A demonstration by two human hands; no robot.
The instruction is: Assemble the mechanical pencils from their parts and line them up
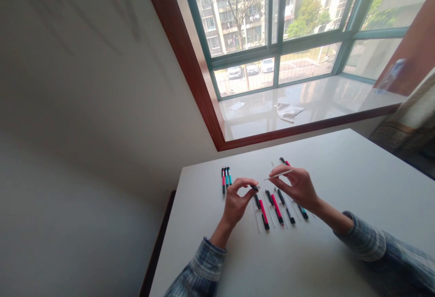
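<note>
My left hand (236,201) pinches a small black pen part (254,188) between thumb and fingertips. Facing it, my right hand (299,187) grips a thin white pen refill (280,174), its tip pointing left toward the black part; the two are apart. Below the hands lie loose pen parts: a red pen barrel (263,214) with a black end, another red barrel (277,208), a black pen part (290,216) and a black-and-teal piece (303,212). Several thin white refills (256,215) lie among them. More parts, partly hidden, lie behind my right hand.
Several whole pens (226,177), red and teal, stand in a row on the left of the white table (200,229). Behind the table is a window ledge (251,125) with a white cloth (288,111) and a clear bottle (390,76). A wall (102,129) rises on the left.
</note>
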